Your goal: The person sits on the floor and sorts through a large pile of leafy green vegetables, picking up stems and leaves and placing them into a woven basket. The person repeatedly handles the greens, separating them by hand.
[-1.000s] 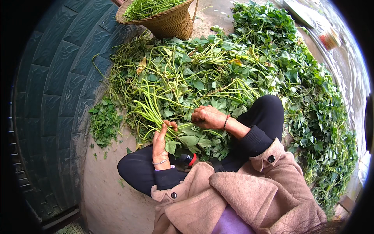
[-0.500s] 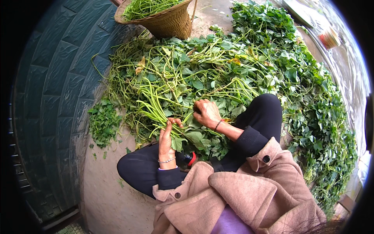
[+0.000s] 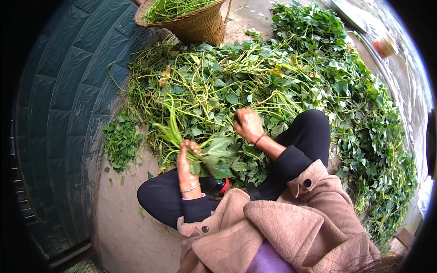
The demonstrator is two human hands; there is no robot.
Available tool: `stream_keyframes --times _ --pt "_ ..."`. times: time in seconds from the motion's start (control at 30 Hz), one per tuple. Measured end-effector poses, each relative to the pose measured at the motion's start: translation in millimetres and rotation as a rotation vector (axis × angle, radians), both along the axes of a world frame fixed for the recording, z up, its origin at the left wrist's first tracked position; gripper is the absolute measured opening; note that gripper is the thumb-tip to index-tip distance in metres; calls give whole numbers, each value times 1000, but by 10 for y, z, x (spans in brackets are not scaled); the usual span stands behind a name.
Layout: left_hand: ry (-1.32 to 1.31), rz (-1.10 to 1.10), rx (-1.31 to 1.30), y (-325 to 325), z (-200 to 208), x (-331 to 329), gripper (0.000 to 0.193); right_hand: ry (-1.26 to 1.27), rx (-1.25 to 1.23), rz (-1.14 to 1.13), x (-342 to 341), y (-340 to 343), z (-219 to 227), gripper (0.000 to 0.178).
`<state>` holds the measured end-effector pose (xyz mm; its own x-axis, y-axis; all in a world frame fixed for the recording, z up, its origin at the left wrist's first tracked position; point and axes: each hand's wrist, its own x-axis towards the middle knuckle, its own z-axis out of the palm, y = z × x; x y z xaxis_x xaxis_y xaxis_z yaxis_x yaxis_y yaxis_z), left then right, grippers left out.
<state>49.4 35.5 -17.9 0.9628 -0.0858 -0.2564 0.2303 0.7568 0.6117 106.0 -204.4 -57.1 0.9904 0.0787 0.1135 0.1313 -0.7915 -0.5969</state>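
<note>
A bunch of long green leaf stalks [image 3: 169, 129] is gripped in my left hand [image 3: 185, 159], tips fanning up and to the left. Broad green leaves [image 3: 217, 157] stick out on the right side of that hand, blurred by motion. My right hand [image 3: 248, 125] is curled closed a little way to the right, above the heap of leafy vines [image 3: 214, 98]. Whatever its fingers may hold is hidden. Both hands are apart from each other, over the near part of the heap, between my bent knees.
A woven basket [image 3: 200, 25] full of green stalks stands at the far side. A small pile of torn leaves [image 3: 120, 141] lies to the left, beside a dark tiled wall [image 3: 63, 118]. Denser vines run down the right, with a tub [image 3: 385, 46] beyond them near plastic sheeting.
My right hand has moved right and slightly up, away from the left. My left hand has shifted a little left with the bunch, whose stalks now stand more upright; its leaves have swung.
</note>
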Motion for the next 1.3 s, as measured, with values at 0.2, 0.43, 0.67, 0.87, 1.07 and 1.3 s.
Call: stream_keyframes --times 0.2,0.43,0.67,0.87,1.07,1.3 --pt "-8 150 201 115 182 -23 22 -149 257 248 -47 59 320 27" --pt "17 -9 448 -170 252 -62 21 2 483 611 -253 394 325 13" --pt "42 -3 443 -259 205 -75 20 -39 379 618 -295 384 285 11" --pt "135 46 289 -261 43 -79 21 -48 342 457 -274 379 254 14" --pt "155 155 308 -176 4 -73 23 164 484 115 -34 192 145 18" --pt "77 198 339 -317 31 -52 18 -137 247 461 -353 404 435 19"
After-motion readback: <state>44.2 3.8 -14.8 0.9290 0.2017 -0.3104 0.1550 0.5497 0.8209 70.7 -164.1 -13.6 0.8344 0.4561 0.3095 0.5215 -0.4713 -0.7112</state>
